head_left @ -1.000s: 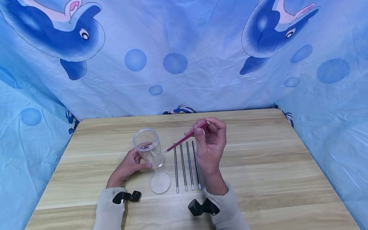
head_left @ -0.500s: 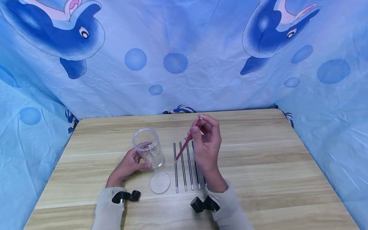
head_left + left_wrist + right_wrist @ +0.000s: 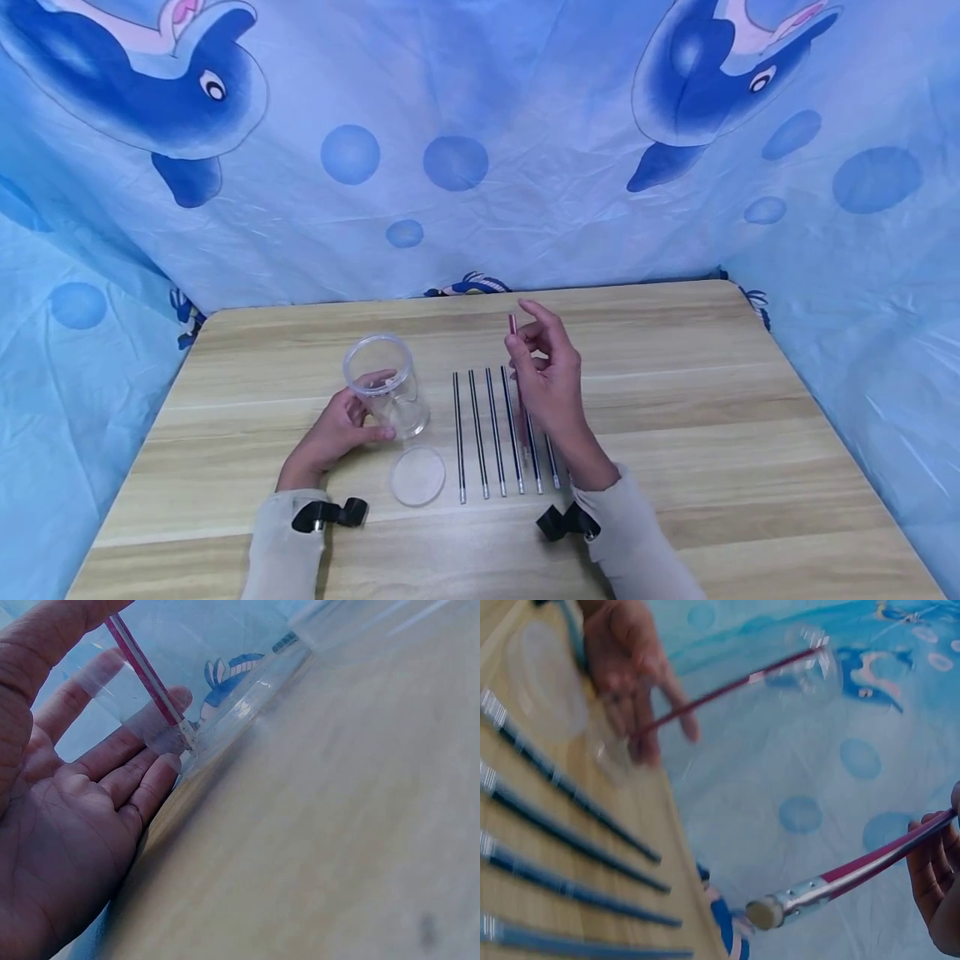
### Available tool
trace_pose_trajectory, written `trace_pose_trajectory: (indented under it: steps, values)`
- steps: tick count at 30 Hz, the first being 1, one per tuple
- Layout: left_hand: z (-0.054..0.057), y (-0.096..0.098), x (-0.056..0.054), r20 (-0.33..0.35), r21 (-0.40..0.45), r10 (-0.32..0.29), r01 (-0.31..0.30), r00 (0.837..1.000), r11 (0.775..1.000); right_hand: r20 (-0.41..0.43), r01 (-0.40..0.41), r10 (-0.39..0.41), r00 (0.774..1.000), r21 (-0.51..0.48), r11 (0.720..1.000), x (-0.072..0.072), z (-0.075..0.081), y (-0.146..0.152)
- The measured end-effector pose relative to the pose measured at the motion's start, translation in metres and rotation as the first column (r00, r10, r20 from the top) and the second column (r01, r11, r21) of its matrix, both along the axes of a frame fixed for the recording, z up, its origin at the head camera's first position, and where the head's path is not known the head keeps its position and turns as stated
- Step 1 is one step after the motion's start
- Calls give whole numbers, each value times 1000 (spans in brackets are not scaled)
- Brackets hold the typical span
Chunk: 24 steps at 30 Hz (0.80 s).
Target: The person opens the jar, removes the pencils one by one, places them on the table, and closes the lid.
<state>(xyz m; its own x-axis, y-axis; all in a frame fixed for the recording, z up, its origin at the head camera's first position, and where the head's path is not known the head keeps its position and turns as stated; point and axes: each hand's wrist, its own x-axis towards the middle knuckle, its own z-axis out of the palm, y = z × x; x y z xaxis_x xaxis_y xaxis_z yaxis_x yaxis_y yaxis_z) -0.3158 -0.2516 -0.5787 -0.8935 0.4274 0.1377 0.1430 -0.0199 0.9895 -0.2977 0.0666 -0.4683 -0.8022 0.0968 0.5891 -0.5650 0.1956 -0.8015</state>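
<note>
My left hand holds a clear plastic jar upright on the table, thumb in front and fingers behind. Both wrist views show a red pencil inside it, eraser end down; in the head view this pencil does not show. Thumb and fingers of my right hand pinch a second red pencil above the row of dark pencils. Its eraser end points down towards me, and my index finger is raised off it. The dark pencils lie side by side, some partly hidden by my right hand.
A round clear lid lies flat in front of the jar, left of the dark pencils. The wooden table stretches off to the right. Behind it hangs a blue curtain with dolphins on it.
The red pencil in my right hand has swung from slanting towards the jar to nearly upright over the dark pencils. My right forearm has shifted right; my left hand and the jar have stayed put.
</note>
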Motion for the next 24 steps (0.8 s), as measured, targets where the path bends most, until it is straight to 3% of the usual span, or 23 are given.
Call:
trace_pose_trajectory:
  steps: [6,10,13,16,20,24]
  values:
    - [1,0,0,-4,3,2,-2,1000,1000,45,83,-87,995,89,993,2,4,16]
    - [0,1,0,-15,14,-2,2,1000,1000,49,107,-113,992,111,988,6,15,27]
    - [0,1,0,-19,22,-10,10,1000,1000,45,123,-128,991,104,987,2,15,39]
    - [-1,2,0,-18,23,-16,16,1000,1000,56,136,-143,988,103,985,-6,8,55]
    - [0,2,0,-14,22,-12,12,1000,1000,113,134,-152,982,155,979,-22,-13,79]
    - [0,1,1,-11,23,-5,5,1000,1000,216,72,-124,968,231,970,-34,-31,95]
